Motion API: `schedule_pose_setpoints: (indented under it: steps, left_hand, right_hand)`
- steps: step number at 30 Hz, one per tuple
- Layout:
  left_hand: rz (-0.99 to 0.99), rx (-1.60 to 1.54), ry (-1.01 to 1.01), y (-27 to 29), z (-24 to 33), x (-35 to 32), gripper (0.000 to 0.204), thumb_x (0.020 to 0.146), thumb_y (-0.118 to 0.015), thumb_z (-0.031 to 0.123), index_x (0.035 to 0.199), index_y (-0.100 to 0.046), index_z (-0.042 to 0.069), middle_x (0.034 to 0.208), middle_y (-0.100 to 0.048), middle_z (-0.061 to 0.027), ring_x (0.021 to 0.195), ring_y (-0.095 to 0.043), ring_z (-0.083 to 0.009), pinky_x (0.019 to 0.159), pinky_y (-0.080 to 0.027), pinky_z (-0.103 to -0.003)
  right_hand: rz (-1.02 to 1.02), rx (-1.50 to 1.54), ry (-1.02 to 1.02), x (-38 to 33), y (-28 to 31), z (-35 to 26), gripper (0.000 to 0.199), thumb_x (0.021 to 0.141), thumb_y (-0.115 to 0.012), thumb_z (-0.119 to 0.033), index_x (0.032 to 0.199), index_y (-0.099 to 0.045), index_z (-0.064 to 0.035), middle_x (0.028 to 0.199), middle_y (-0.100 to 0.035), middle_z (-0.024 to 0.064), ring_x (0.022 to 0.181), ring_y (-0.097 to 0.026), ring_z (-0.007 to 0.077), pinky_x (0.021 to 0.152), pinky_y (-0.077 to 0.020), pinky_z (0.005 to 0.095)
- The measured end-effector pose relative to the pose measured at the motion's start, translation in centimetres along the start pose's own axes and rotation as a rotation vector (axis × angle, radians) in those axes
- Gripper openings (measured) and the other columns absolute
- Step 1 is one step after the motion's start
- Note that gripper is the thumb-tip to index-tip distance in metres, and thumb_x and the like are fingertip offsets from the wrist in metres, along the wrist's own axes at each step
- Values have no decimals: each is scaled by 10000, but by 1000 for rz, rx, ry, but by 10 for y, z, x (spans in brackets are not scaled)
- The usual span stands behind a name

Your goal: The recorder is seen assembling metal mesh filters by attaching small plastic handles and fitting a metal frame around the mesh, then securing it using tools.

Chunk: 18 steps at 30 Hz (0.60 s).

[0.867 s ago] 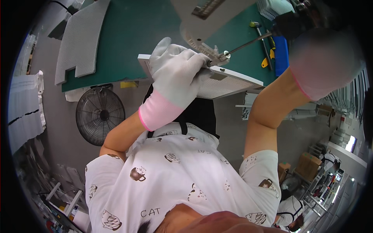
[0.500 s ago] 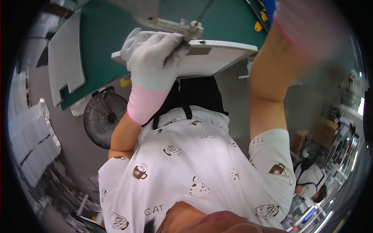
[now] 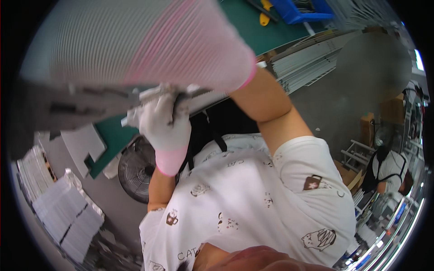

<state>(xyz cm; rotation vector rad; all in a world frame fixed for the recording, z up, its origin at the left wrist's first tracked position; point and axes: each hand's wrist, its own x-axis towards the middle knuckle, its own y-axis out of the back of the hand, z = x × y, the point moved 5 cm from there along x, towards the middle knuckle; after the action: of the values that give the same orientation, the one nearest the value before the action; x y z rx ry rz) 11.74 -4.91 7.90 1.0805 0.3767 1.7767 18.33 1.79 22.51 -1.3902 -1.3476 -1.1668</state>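
My left hand [image 3: 165,119], in a white glove with a pink cuff, is closed around a pale metal piece [image 3: 158,91] in front of my waist. Close to the camera, my right hand [image 3: 90,40] reaches across the upper left in a similar ribbed glove; its fingers are hidden or smeared. Just below that glove lies a blurred grey part with dark slots [image 3: 68,108], and I cannot tell whether the right hand grips it. Behind both hands a strip of a white panel [image 3: 203,101] shows, mostly covered.
Beyond my right arm, a green tabletop [image 3: 246,27] holds a yellow-handled tool [image 3: 265,16] and a blue bin [image 3: 300,11]. Long white strips [image 3: 312,61] are stacked beside it. A black fan [image 3: 138,169] stands lower left, near white stacked sheets [image 3: 68,217]. Another person [image 3: 389,169] is at far right.
My right hand has swung from the upper right across to the upper left, close to the camera. The view has shifted, and the left hand stays closed on the metal piece.
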Motion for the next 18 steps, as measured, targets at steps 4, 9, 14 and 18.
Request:
schedule_pose_setpoints:
  steps: [4, 9, 14, 18]
  left_hand:
    - [74, -36, -4, -7, -8, -9, 133, 789, -708, 172, 793, -651, 52, 602, -473, -72, 559, -430, -223, 555, -342, -337]
    - [70, -9, -58, -9, -5, -13, 107, 779, -732, 95, 819, -681, 10, 618, -565, -90, 529, -520, -186, 539, -397, -287]
    - [70, -44, 3, -3, -2, -16, 114, 791, -707, 57, 861, -670, -24, 714, -619, -108, 612, -580, -178, 608, -456, -272]
    - [67, 327, -176, 3, 6, -2, 227, 720, -757, 172, 903, -676, 65, 823, -672, -81, 779, -640, -257, 777, -451, -383]
  right_hand:
    - [-25, -52, 110, -4, 3, 19, 245, 606, -640, -175, 504, -461, -44, 486, -502, 98, 418, -505, 272, 423, -399, 349]
    - [-266, 349, -517, 8, 17, 38, 342, 582, -667, -195, 670, -481, 78, 497, -494, 155, 435, -531, 313, 451, -452, 378]
    - [-153, 435, -592, 7, 17, 39, 389, 626, -668, -178, 807, -482, 111, 565, -516, 153, 500, -559, 262, 495, -466, 335]
    - [-3, 316, -615, 12, 24, 61, 328, 751, -636, -141, 997, -531, 47, 763, -534, 46, 627, -523, 97, 554, -414, 191]
